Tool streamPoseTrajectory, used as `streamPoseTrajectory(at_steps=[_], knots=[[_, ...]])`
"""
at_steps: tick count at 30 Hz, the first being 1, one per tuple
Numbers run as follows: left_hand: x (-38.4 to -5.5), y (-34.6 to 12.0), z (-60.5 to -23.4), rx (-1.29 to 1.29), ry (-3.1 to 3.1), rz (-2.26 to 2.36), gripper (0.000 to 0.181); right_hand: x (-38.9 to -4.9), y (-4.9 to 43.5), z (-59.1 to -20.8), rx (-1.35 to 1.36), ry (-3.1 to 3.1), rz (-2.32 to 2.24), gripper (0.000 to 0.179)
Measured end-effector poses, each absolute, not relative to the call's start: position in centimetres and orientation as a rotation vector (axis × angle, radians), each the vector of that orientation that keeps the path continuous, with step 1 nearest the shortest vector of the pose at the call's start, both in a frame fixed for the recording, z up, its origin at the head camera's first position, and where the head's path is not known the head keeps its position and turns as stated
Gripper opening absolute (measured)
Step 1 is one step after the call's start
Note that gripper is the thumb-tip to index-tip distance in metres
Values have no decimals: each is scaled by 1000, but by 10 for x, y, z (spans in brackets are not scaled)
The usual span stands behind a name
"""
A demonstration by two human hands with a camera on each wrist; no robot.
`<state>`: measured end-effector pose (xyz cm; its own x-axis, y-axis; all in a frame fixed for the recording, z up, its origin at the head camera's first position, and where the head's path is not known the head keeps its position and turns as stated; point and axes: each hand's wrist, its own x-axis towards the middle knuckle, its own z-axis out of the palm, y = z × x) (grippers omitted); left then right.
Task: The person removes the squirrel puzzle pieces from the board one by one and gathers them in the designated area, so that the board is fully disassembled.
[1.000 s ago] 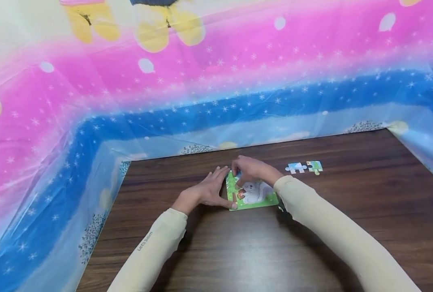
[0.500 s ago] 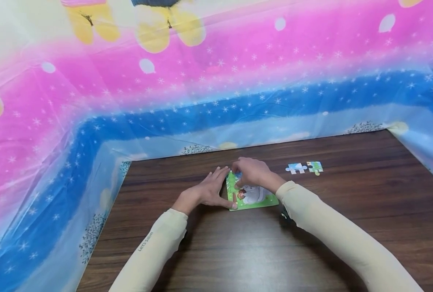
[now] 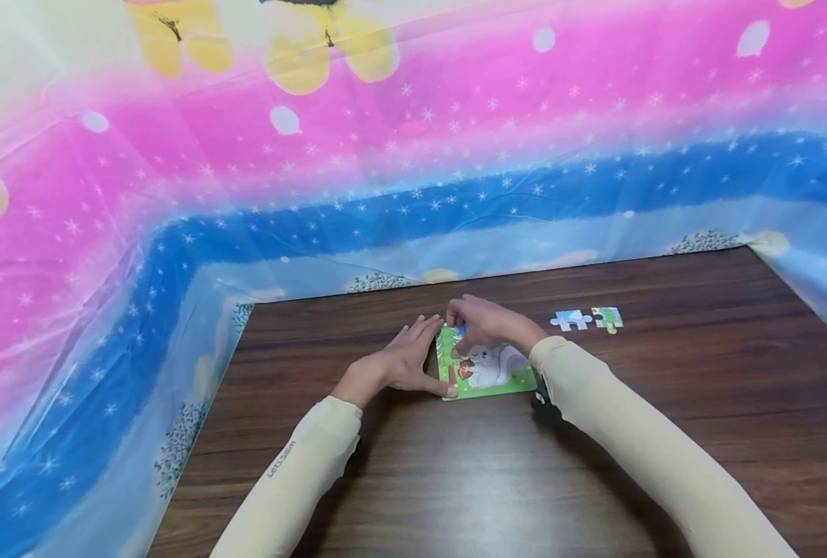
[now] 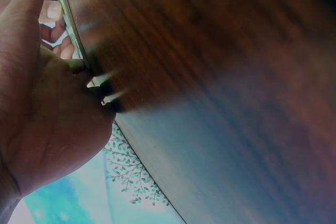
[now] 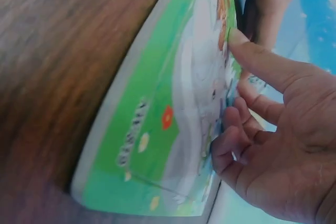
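A picture puzzle board [image 3: 491, 390] lies on the table, green-bordered, with a grey squirrel on it. Along its left edge rests my left hand [image 3: 408, 362], fingers stretched out and thumb on the near left corner. My right hand [image 3: 484, 322] reaches over the upper left part of the board, its fingers curled and thumb bent. Between thumb and fingers it pinches a bluish puzzle piece [image 3: 457, 334], mostly covered by the hand. In the right wrist view the thumb touches the puzzle surface [image 5: 194, 93], while the other fingers curl at its far edge.
Two loose puzzle pieces lie right of the board: a blue and white one [image 3: 570, 319] and a green one [image 3: 608, 317]. The dark wooden table [image 3: 483, 473] meets a pink and blue printed cloth [image 3: 399, 170] along its back and sides.
My right hand shifts slightly over the same upper left part, and a bit more of the squirrel shows now. The left hand keeps its place on the board's edge.
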<state>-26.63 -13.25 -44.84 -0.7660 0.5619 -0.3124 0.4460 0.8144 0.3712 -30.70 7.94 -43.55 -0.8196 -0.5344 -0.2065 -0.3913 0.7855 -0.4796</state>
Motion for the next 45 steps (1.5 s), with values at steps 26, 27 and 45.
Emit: streamPoseTrajectory(at_steps=[26,27,45], knots=[[-267,-133,-446,760,2595,367,125,-308,100,-452,-817,2616,-869,42],[-267,-133,-446,759,2593,366,126,-308,100,-452,-819,2619,-866,42],[-266,-133,-447,754,2573,400,125,-303,183,-439,-785,2732,-875,37]])
